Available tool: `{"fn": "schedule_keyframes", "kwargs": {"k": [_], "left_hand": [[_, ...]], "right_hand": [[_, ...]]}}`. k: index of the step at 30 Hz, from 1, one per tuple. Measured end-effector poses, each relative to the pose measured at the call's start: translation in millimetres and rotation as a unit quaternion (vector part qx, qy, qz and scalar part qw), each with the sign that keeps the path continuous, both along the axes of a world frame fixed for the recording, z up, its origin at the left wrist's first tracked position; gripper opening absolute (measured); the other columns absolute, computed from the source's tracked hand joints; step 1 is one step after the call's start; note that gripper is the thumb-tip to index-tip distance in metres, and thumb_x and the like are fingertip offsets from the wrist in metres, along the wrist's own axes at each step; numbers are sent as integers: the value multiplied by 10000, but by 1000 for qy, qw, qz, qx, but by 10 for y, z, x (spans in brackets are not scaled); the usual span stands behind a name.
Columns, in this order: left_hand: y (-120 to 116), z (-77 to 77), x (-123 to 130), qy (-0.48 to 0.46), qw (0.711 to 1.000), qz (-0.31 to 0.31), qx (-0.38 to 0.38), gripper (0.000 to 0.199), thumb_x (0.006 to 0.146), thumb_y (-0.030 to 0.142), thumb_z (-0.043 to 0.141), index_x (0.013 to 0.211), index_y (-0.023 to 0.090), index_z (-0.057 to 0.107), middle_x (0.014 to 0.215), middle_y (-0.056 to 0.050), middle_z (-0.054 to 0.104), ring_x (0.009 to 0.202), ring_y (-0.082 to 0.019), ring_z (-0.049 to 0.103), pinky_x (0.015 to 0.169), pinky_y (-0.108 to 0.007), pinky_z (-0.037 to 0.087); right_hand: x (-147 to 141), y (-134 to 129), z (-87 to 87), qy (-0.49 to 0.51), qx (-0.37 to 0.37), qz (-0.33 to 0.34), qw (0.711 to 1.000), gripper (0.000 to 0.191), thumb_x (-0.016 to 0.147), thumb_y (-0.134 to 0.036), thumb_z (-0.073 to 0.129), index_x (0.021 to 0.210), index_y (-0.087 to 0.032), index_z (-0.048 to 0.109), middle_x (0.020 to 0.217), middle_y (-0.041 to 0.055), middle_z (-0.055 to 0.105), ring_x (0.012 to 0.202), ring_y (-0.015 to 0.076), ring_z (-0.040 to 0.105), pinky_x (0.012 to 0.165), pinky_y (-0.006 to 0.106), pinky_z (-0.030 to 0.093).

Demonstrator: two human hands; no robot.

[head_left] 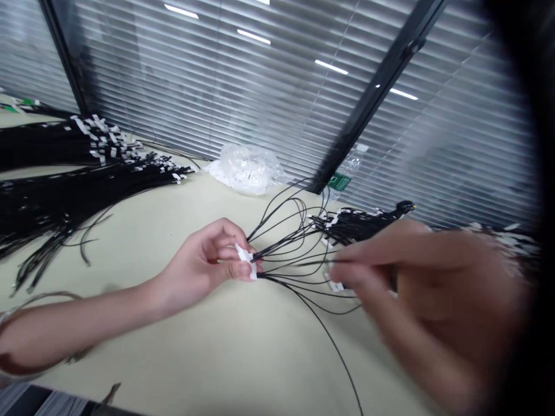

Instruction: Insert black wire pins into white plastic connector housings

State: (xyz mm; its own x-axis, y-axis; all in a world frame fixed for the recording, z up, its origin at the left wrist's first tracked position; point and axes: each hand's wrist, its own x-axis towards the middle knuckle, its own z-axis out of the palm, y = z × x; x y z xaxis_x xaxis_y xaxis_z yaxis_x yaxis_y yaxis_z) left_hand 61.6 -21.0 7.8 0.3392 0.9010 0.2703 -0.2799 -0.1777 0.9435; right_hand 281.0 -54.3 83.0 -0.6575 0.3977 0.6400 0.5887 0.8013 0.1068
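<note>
Between thumb and fingers, my left hand [212, 254] grips a white plastic connector [246, 261] above the table. Several thin black wires [299, 237] come out of its right side; some loop upward and one long wire runs down to the front. My right hand [429, 289], large and blurred near the camera, pinches a black wire [318, 263] between thumb and forefinger. The wire's end points toward the connector; whether it touches is too blurred to tell. Behind the right hand lies a bundle of black cables with white ends [351, 222], partly covered.
Thick bundles of black cables with white connectors [87, 156] lie at the left. A crumpled clear plastic bag [247, 167] sits at the back, near a clear bottle with a green label [347, 170]. Window blinds [243, 75] rise behind the pale table [195, 352].
</note>
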Motion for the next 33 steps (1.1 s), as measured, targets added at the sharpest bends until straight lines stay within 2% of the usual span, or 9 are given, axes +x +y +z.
{"fn": "schedule_keyframes", "kwargs": {"k": [5, 12, 19, 24, 33], "left_hand": [[-18, 10, 7, 3, 1000, -9, 12, 197, 738, 85, 655, 817, 144, 484, 821, -11, 649, 731, -117, 664, 640, -203, 549], [-32, 8, -5, -2, 1000, -2, 31, 202, 729, 78, 657, 824, 139, 490, 864, -14, 642, 776, -157, 681, 679, -259, 574], [-43, -11, -7, 8, 999, 0, 36, 192, 732, 70, 653, 822, 139, 497, 863, -14, 646, 750, -134, 679, 675, -234, 574], [-50, -4, -7, 7, 999, -2, 34, 200, 735, 74, 651, 828, 144, 488, 864, -13, 637, 790, -167, 680, 687, -278, 576], [-32, -6, 4, 5, 999, -2, 44, 189, 737, 70, 650, 824, 144, 500, 862, -1, 642, 756, -118, 679, 676, -207, 566]], "right_hand": [[-159, 99, -89, -3, -58, 45, 997, 109, 788, -51, 543, 826, -154, 552, 761, -10, 600, 680, 91, 480, 655, 255, 381], [-138, 156, -99, 13, -17, 28, 999, 67, 775, -67, 571, 791, -128, 552, 723, 16, 574, 688, 107, 461, 639, 278, 359], [-135, 158, -116, -19, -26, 21, 999, 93, 785, -66, 565, 841, -140, 560, 720, 11, 568, 684, 110, 459, 640, 283, 350], [-135, 163, -108, -28, -27, 23, 999, 87, 790, -75, 561, 850, -138, 563, 704, 8, 553, 670, 109, 438, 631, 286, 337], [-120, 162, -100, -51, -57, 18, 997, 83, 805, -92, 548, 861, -144, 581, 717, 6, 541, 658, 102, 390, 615, 283, 312]]}}
